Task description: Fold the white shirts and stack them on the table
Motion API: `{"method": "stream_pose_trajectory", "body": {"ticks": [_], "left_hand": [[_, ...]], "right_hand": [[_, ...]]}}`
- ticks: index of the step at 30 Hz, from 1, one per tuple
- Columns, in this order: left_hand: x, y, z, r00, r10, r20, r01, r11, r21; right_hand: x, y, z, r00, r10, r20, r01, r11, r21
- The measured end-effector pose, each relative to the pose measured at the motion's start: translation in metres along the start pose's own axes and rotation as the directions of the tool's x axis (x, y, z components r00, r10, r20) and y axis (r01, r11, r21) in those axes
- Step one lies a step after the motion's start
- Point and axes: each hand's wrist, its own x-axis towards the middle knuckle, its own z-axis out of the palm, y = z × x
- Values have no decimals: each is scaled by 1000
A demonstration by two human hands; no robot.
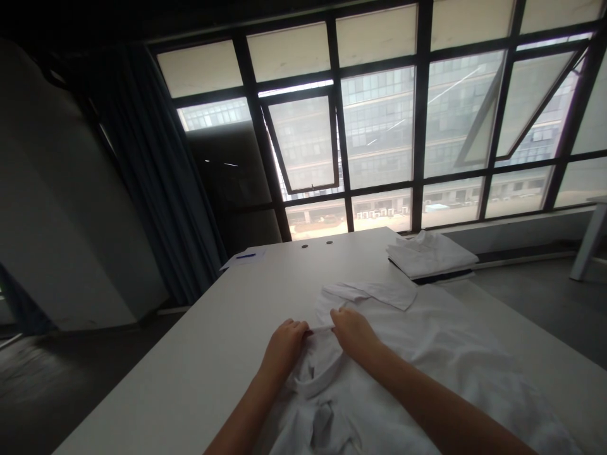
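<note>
A white collared shirt (408, 373) lies spread on the table, with its collar (317, 373) close to me, under my hands. A folded-over sleeve (374, 294) of the shirt lies across its far part. My left hand (284, 347) and my right hand (353, 332) are close together, and their fingers pinch a raised edge of the shirt (322, 325) just beyond the collar. A stack of folded white cloth (429, 254) rests at the far right of the table.
The long white table (203, 341) runs towards a large framed window (379, 126), with a blue pen on a paper sheet (244, 257) at its far left corner. A dark blue curtain (161, 170) hangs to the left. A white furniture leg (588, 243) stands at the right.
</note>
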Motion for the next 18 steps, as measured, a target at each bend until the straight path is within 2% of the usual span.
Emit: {"method": "stream_pose_trajectory", "body": {"ticks": [7, 13, 18], "left_hand": [[0, -1, 0, 996, -82, 19, 83, 995, -49], [-1, 2, -3, 985, -148, 88, 164, 961, -221], [0, -2, -3, 979, -182, 92, 198, 956, -215]], "right_hand": [[1, 1, -4, 999, -5, 36, 5, 1000, 4], [0, 0, -10, 1000, 9, 11, -9, 1000, 6], [1, -1, -7, 999, -20, 28, 19, 999, 36]]}}
